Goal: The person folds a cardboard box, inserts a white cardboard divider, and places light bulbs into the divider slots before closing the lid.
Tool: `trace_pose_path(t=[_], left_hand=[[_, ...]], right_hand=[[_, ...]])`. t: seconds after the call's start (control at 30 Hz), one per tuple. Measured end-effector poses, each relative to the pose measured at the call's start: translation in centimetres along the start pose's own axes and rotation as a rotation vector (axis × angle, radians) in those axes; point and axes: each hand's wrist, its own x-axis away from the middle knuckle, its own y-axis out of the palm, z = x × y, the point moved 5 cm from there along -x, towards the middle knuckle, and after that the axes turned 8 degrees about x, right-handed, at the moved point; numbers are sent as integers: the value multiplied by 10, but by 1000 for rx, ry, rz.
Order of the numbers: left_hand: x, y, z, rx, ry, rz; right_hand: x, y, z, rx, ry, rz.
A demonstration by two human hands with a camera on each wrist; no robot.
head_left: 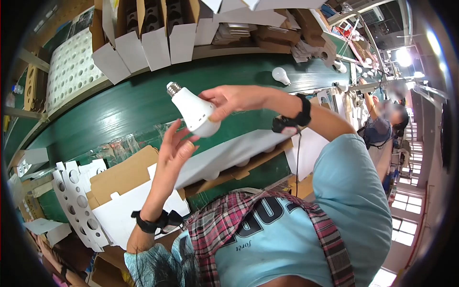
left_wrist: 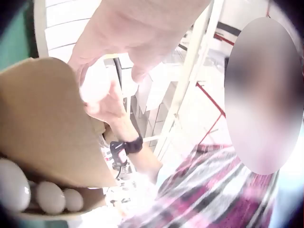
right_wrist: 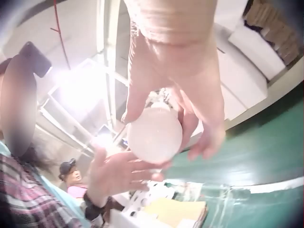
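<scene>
A white light bulb (head_left: 195, 112) with a metal screw base is gripped by my right hand (head_left: 234, 101), thumb and fingers around its wide part, the base tilted up and left. In the right wrist view, the right hand (right_wrist: 175, 71) holds the bulb (right_wrist: 155, 135) with its round dome facing the camera. My left hand (head_left: 173, 155) is just below the dome, fingers loosely spread and holding nothing; whether the fingertips touch the bulb is unclear. The left wrist view shows the left hand (left_wrist: 137, 33) above the overexposed bulb (left_wrist: 96, 83).
Another bulb (head_left: 280, 75) lies on the green table (head_left: 143, 107). A long carton (left_wrist: 47, 118) holding several bulbs stands close to my body. Perforated cardboard (head_left: 79, 203) lies at left. Open boxes (head_left: 152, 48) and a white tray with holes (head_left: 71, 60) are along the far side.
</scene>
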Motion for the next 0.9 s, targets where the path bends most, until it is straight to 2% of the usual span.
trace_pose_path(t=[0.1, 0.13, 0.17, 0.23, 0.33, 0.43, 0.5, 0.57, 0.67, 0.77, 0.8, 0.9], left_hand=[[-1, 26, 4, 239, -13, -33], [13, 38, 10, 226, 4, -74], [20, 48, 15, 210, 4, -98], [33, 62, 14, 113, 10, -121], [54, 74, 2, -107, 49, -119], [73, 86, -18, -436, -27, -211], [80, 106, -27, -579, -13, -264], [86, 113, -39, -645, -98, -314], [91, 104, -56, -517, -3, -376], [87, 60, -85, -530, 1, -277], [86, 50, -86, -841, 130, -312], [80, 44, -99, -1333, 370, -332]], right_hand=[[30, 38, -18, 60, -165, 23], [46, 59, -30, 214, -154, 114], [60, 70, -40, 511, -113, 179], [78, 83, -35, 783, -357, 343], [118, 94, -38, 618, -259, 467], [148, 114, -28, 410, -240, 480], [160, 123, -10, 412, -277, 505], [171, 132, 2, 418, -287, 541], [182, 137, 24, 418, -274, 610], [195, 131, 47, 415, -221, 734], [197, 128, 54, 422, -220, 776], [185, 120, 67, 506, -224, 822]])
